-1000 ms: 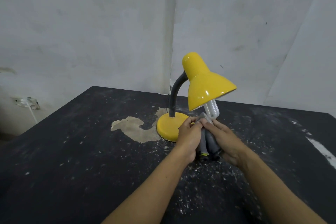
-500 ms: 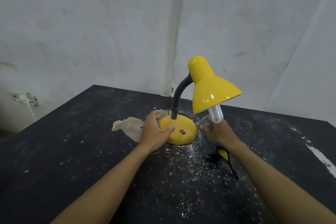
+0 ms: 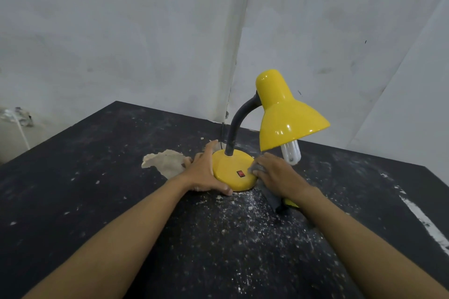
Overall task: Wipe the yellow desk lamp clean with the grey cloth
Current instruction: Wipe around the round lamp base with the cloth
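We look down at a black desk (image 3: 97,177) pushed into a corner of pale, scuffed walls (image 3: 121,31). Its far edge meets the wall just behind the yellow desk lamp (image 3: 286,116); its left and right edges run away diagonally, with wide open surface to the left and in front of us.

The lamp stands near that far edge. It has a glossy round base (image 3: 233,165) with a small red switch (image 3: 240,173), a dark ribbed gooseneck (image 3: 239,126), and a smooth cone shade tilted to the right over a white coiled bulb (image 3: 290,154).

Our left hand (image 3: 206,172) wraps the left rim of the base, thumb on its near edge. Our right hand (image 3: 279,175), fingers bent, clasps the bunched grey cloth (image 3: 269,195) and presses it to the right side of the base, below the bulb. The hands are apart, with the base between them.

Something yellow and black (image 3: 289,202) shows under the right wrist, possibly part of the cloth. White flecks (image 3: 243,226) cover the matt desk, and a rough tan patch (image 3: 165,164) lies just left of the base.
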